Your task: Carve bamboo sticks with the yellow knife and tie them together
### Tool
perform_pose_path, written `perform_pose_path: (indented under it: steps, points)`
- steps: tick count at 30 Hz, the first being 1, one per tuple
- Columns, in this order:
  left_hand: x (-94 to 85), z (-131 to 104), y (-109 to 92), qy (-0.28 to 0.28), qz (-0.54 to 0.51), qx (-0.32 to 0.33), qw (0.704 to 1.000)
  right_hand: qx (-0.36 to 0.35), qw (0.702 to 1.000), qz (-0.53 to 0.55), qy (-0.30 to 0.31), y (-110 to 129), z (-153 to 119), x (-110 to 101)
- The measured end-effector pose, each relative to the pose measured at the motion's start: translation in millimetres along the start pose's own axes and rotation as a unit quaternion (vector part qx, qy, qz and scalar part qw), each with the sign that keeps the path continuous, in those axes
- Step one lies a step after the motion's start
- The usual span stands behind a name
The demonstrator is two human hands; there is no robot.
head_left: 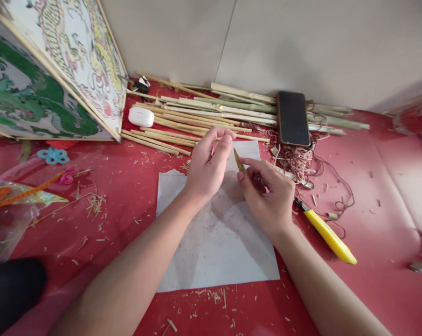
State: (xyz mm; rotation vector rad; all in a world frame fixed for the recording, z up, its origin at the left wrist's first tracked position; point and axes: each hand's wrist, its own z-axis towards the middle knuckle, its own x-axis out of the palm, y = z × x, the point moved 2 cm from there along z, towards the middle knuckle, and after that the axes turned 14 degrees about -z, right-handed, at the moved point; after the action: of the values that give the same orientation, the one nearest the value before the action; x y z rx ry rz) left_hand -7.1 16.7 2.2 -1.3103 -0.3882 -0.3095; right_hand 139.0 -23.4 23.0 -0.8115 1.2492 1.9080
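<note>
Above the upper part of a white sheet of paper (183, 261), my left hand (211, 163) is closed, its fingers curled and the thumb pressed to the index finger. Whatever it may hold is hidden. Close on its right, my right hand (268, 191) grips a short, pointed, yellow-brown sliver (238, 159) between thumb and fingers, the tip pointing up and toward the left hand. Its material is too small to tell. The hands are apart. Fine dust and shavings are scattered over the paper.
Bamboo sticks (183, 120) lie along the wall, with a white earbud case (141, 116) and a black phone (293, 117) on them. Tangled string (296, 163) and yellow-handled pliers (329, 235) lie right. A dragon-painted lantern (57, 79) stands left, near a blue knot ornament (53, 155).
</note>
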Motion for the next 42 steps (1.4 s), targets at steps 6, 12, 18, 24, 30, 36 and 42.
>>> perform_pose_path:
  steps: [6,12,18,24,30,36,42]
  points:
    - [0.6,0,-1,-0.017,0.000,0.000,1.000,-0.062,0.991,-0.108,0.039,8,-1,1]
    - [0.5,1,0,-0.038,0.010,-0.014,0.999,-0.072,0.982,-0.166,0.062,5,-3,7]
    - [0.8,1,-1,-0.041,0.018,-0.012,0.999,-0.139,0.979,-0.125,0.081,7,-5,11]
    - [0.9,1,-1,-0.044,0.034,-0.020,0.998,-0.058,0.985,-0.162,0.025,4,-4,10]
    - [0.9,1,-1,-0.040,0.036,-0.014,0.998,-0.166,0.977,-0.085,0.099,6,-6,13]
    - [0.9,2,-1,-0.038,0.032,-0.011,0.999,-0.058,0.983,-0.174,0.011,0,-3,9]
    - [1.0,1,-1,-0.034,0.030,-0.010,0.999,-0.210,0.968,-0.086,0.106,5,-5,12]
